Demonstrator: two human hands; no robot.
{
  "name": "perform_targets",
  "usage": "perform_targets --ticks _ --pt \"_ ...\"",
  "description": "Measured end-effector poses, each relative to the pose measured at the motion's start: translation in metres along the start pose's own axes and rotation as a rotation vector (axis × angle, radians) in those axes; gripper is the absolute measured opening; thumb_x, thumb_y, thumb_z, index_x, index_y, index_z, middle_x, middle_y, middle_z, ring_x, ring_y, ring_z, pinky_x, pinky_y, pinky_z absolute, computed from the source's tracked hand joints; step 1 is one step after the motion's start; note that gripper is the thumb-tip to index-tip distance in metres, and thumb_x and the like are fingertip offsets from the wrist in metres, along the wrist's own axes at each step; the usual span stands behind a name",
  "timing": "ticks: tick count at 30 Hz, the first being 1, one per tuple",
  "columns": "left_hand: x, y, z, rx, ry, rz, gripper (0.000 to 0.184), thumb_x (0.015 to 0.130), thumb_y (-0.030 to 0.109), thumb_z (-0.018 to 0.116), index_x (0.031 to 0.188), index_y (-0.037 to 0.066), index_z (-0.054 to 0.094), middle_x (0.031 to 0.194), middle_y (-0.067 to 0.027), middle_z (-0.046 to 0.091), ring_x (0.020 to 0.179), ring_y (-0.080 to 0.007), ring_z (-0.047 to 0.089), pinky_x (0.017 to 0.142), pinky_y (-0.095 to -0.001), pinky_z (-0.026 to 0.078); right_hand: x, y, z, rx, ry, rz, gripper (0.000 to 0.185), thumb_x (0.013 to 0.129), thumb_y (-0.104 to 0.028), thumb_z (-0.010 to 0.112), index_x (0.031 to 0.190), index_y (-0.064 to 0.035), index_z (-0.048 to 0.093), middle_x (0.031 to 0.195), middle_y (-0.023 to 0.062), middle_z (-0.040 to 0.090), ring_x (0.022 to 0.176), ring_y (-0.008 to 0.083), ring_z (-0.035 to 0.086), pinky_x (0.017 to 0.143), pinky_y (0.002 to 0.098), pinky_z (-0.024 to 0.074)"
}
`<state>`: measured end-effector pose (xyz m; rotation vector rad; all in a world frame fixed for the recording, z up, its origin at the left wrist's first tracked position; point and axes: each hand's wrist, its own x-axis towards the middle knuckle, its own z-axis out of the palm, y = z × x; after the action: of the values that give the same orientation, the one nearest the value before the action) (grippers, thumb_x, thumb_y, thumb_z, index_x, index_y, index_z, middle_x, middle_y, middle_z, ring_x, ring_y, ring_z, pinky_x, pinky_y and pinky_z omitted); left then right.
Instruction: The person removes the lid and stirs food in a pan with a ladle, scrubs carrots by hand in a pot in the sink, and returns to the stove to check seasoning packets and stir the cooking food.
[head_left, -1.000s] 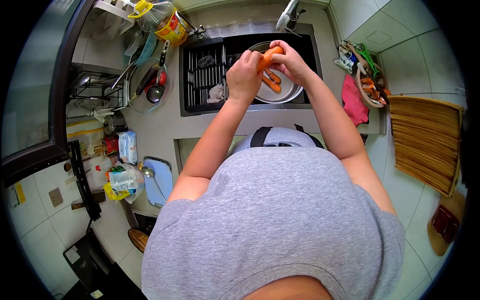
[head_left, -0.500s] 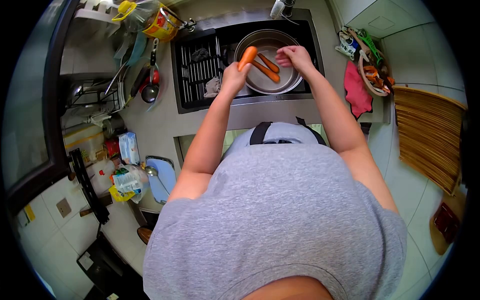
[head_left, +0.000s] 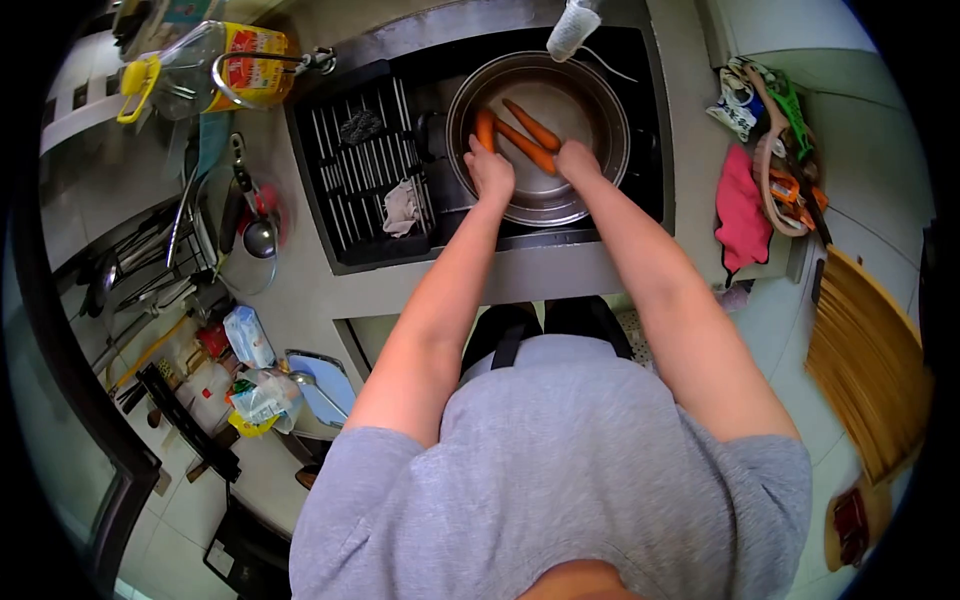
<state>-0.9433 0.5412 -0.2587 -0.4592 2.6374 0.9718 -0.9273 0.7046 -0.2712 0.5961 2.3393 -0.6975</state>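
Note:
My left hand [head_left: 491, 175] is closed around the lower end of an orange carrot [head_left: 485, 128] at the left inside of a round metal basin [head_left: 615, 130]. A second carrot [head_left: 524, 146] lies slanted in the basin, its lower end close to my right hand. Above it rests a third, shorter carrot [head_left: 532, 124]. My right hand [head_left: 577, 162] is down in the basin with its back towards me. Its fingers are hidden, so whether it touches the second carrot is unclear. The basin sits within a black sink [head_left: 655, 190].
Left of the basin, a black slatted rack [head_left: 350, 190] holds a grey cloth [head_left: 402, 207] and a dark scrubber [head_left: 362, 126]. A faucet [head_left: 573, 30] reaches over the back rim. An oil bottle [head_left: 215, 75] stands at the left, and a pink cloth [head_left: 743, 210] hangs at the right.
My left hand has lowered its carrot into the basin. My right hand has moved down from above the basin to beside the second carrot's lower end. The camera view has shifted.

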Motion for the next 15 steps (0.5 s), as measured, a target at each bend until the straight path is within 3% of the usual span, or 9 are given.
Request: perform_targets --ticks 1,2,6,8,9,12,14,15 --pt "-0.003 0.007 -0.003 0.056 -0.062 -0.068 0.075 0.083 0.009 0.063 0.148 0.000 0.027 0.127 -0.0287 0.043 0.117 -0.0430 0.048 0.102 -0.0445 0.040 0.005 -0.005 0.006 0.078 -0.001 0.138 0.036 0.083 -0.020 0.067 0.114 -0.0013 0.064 0.106 0.0202 0.068 0.103 0.0330 0.066 0.089 0.0405 0.0529" --pt "-0.007 0.011 -0.005 0.063 -0.063 -0.080 0.075 0.083 0.009 0.063 0.148 0.000 0.027 0.127 -0.0287 0.043 0.117 -0.0430 0.048 0.102 -0.0445 0.040 0.009 -0.010 0.014 0.156 -0.002 0.276 0.035 0.085 -0.020 0.062 0.115 -0.0026 0.065 0.114 0.0188 0.067 0.111 0.0341 0.063 0.095 0.0414 0.0505" --pt "-0.011 0.009 -0.008 0.290 -0.218 -0.009 0.071 0.079 0.013 0.069 0.143 0.004 0.038 0.129 -0.0292 0.044 0.120 -0.0430 0.048 0.104 -0.0439 0.041 0.018 -0.020 0.052 0.037 0.037 0.283 0.040 0.085 -0.024 0.065 0.119 -0.0033 0.063 0.120 0.0187 0.065 0.114 0.0333 0.062 0.096 0.0418 0.0502" --pt "-0.011 0.001 -0.007 0.263 -0.294 0.103 0.061 0.078 0.014 0.070 0.134 0.003 0.049 0.125 -0.0283 0.049 0.116 -0.0432 0.052 0.101 -0.0445 0.044 0.023 -0.008 0.053 -0.057 -0.250 0.091 0.041 0.083 -0.027 0.069 0.117 -0.0040 0.062 0.123 0.0208 0.063 0.116 0.0327 0.061 0.096 0.0425 0.0497" --pt "-0.010 -0.004 -0.006 0.236 -0.297 0.116 0.052 0.078 0.014 0.071 0.126 0.001 0.055 0.120 -0.0276 0.054 0.112 -0.0417 0.056 0.098 -0.0436 0.046 0.019 -0.009 0.038 -0.057 -0.258 0.091 0.041 0.083 -0.027 0.069 0.117 -0.0040 0.062 0.123 0.0208 0.063 0.116 0.0327 0.061 0.096 0.0425 0.0497" --pt "-0.001 -0.009 -0.011 0.189 -0.411 0.137 0.047 0.082 0.011 0.067 0.125 0.000 0.055 0.120 -0.0264 0.055 0.113 -0.0410 0.057 0.097 -0.0445 0.047 0.022 -0.007 0.010 0.012 -0.252 0.237 0.052 0.078 -0.032 0.077 0.118 -0.0035 0.060 0.122 0.0205 0.063 0.115 0.0322 0.061 0.094 0.0427 0.0506" --pt "0.003 -0.007 -0.014 0.199 -0.452 0.134 0.048 0.080 0.011 0.068 0.125 -0.001 0.055 0.122 -0.0267 0.055 0.111 -0.0399 0.057 0.097 -0.0432 0.047 0.026 -0.003 0.024 -0.346 0.298 0.160 0.043 0.079 -0.027 0.075 0.114 -0.0044 0.065 0.120 0.0155 0.065 0.111 0.0306 0.063 0.091 0.0413 0.0515" --pt "0.003 -0.005 -0.015 0.205 -0.498 0.126 0.048 0.079 0.011 0.069 0.124 -0.001 0.055 0.124 -0.0270 0.055 0.110 -0.0389 0.058 0.097 -0.0418 0.047 0.025 -0.001 0.025 -0.412 0.266 0.062 0.038 0.079 -0.021 0.072 0.112 -0.0031 0.067 0.113 0.0137 0.069 0.104 0.0303 0.066 0.089 0.0429 0.0522"
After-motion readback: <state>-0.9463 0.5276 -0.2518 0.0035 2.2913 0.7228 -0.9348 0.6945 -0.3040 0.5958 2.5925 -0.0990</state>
